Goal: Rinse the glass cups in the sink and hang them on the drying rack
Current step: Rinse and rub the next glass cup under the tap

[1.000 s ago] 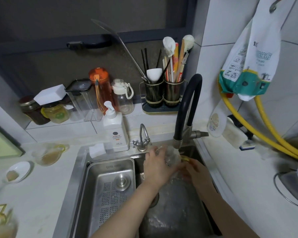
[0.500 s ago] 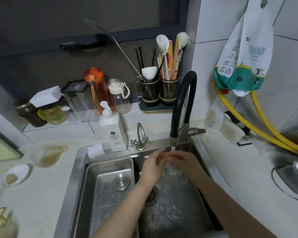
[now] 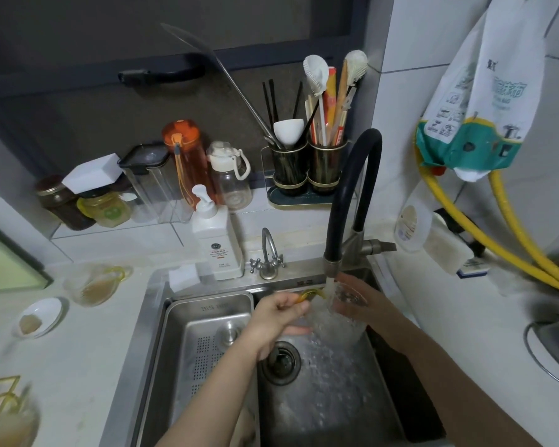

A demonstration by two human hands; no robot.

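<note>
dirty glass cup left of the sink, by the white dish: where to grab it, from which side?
Take the dirty glass cup by its yellow handle, coming from the right, the sink side. The handle sticks out toward the sink at the cup's upper right, so the left hand, nearer to it, could probably hook it without reaching across the brownish residue inside.

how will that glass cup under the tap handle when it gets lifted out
Probably slippery: the glass cup is under running water from the black faucet. Its amber handle, pinched by the left hand, should give a surer hold. Likely fragile against the steel sink.
</note>
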